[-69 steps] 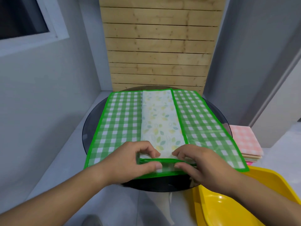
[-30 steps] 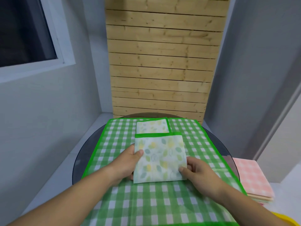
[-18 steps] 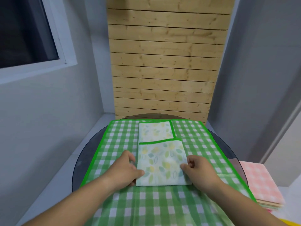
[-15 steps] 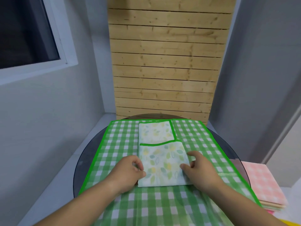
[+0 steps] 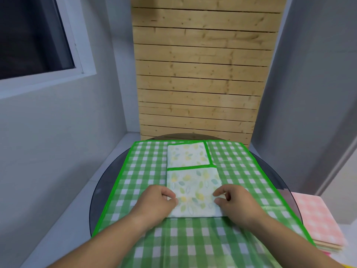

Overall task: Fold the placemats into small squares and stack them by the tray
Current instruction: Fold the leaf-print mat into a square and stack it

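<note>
**Green-bordered placemat, doubled over, held at both sides**

The leaf-print placemat (image 5: 193,192) lies on a wide green checked cloth (image 5: 143,171) that covers the round glass table (image 5: 100,192). Its near part is doubled over, with a green border crossing the middle, and the far part shows beyond it. The left hand (image 5: 156,204) pinches the left edge of the near fold, with the fingers curled and the thumb on the print. The right hand (image 5: 237,206) pinches the right edge in the same way. To the right, lower than the table top, lies a stack of pink checked placemats (image 5: 316,225). Behind the table stands a wooden slat panel (image 5: 199,74).
</note>
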`<state>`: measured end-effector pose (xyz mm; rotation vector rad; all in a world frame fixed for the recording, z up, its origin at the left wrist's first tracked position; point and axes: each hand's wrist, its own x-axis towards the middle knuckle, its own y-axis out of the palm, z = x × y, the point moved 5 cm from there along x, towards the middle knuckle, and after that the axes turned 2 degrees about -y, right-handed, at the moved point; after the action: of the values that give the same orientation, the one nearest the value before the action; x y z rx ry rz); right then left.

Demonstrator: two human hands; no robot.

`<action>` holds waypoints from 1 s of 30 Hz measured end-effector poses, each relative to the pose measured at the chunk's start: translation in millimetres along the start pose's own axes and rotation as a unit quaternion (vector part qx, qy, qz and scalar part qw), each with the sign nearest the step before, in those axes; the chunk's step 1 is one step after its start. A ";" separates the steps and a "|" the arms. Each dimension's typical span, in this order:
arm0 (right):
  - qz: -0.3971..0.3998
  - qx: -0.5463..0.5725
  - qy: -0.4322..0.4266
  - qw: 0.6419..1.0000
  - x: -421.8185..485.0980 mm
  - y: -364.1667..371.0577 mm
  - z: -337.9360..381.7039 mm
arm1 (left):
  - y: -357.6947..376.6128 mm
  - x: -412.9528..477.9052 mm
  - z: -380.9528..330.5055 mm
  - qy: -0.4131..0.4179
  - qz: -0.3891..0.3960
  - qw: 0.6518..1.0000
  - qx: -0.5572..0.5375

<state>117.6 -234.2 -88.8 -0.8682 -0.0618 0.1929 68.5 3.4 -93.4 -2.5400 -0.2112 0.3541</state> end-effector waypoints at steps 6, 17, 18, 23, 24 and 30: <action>-0.012 -0.004 0.012 1.000 -1.6 0.1 0.7 | 2.6 -3.5 0.3 0.011 0.009 0.999 0.038; 0.000 -0.143 0.015 0.990 -18.6 19.6 15.1 | 17.5 -18.1 -7.0 0.066 -0.035 0.975 0.211; -0.011 -0.157 0.008 0.988 -19.6 21.6 15.7 | 19.0 -20.1 -7.7 0.069 -0.040 0.973 0.219; -0.038 -0.202 -0.010 0.979 -24.2 26.8 16.7 | 25.6 -26.2 -8.2 0.078 -0.053 0.966 0.240; -0.039 -0.207 -0.013 0.978 -24.8 27.5 15.6 | 26.4 -25.4 -6.8 0.075 -0.050 0.968 0.234; -0.023 -0.169 -0.012 0.985 -22.9 15.4 -0.4 | 10.8 -17.8 7.0 0.072 -0.031 0.969 0.235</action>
<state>93.0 -229.2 -100.2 -1.2017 -0.1395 0.1523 50.3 -5.9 -101.3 -2.0749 -0.1321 0.1686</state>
